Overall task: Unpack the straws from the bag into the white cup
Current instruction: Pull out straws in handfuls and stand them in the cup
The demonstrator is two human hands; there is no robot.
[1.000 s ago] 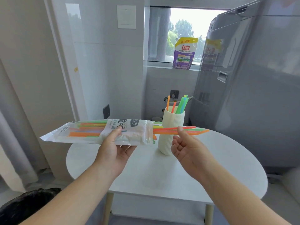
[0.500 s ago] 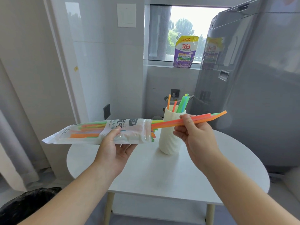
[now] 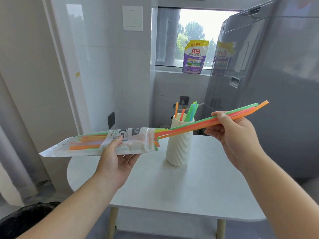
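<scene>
The bag [image 3: 103, 145] lies roughly level above the table [image 3: 172, 195], its sealed end out to the left of the left hand [image 3: 117, 161] and its open mouth to the right of the fingers. The left hand grips the bag about its middle: the thumb presses on top, and the fingers curl underneath, their tips showing below the lower edge. Many straws [image 3: 86, 141] are packed inside, on both sides of the thumb.

Just right of the bag's mouth stands the white cup [image 3: 179, 149], upright on the table, below and between the two hands. It already holds a few straws [image 3: 189, 112], which lean out of the rim.

A small bundle of green, pink and orange straws [image 3: 189, 126] runs up and to the right from the mouth, crossing in front of the cup. The right hand [image 3: 236, 135] pinches this bundle between thumb and curled fingers, with the free ends sticking out beyond the fingertips. Whether the near ends have cleared the mouth cannot be told.

The step in hand appears to be drawing one batch out of the bag. The next move likely calls for pulling the bundle free, tipping it upright and lowering its ends into the cup without knocking it over.
</scene>
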